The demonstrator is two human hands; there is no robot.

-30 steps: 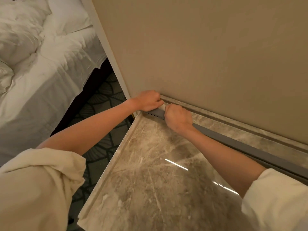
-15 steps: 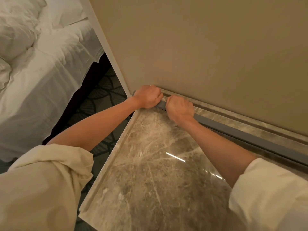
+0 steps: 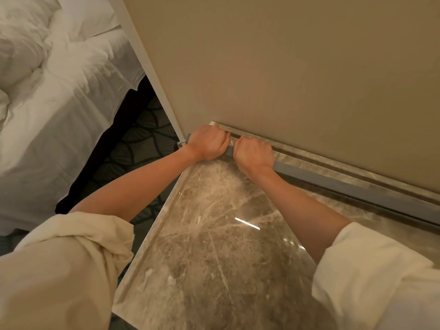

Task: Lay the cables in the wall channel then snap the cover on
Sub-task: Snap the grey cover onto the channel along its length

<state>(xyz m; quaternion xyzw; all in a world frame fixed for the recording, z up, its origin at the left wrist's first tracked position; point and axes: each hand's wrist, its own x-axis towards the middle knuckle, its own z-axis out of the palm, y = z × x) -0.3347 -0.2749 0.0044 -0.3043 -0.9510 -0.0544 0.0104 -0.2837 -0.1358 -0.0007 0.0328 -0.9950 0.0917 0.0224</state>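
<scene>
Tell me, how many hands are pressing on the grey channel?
2. The left hand grips the grey channel at its end near the wall corner; the right hand grips it just beside.

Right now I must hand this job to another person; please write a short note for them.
Left hand: fist closed on the left end of the grey channel.
Right hand: fist closed on the channel right beside it, pressing down.
The channel runs along the back edge of the marble top, below the wall.
Done: the cover appears to be on along the right stretch; no cables show.
Left: whether the left end has snapped in is hidden under the hands; check it.
</scene>
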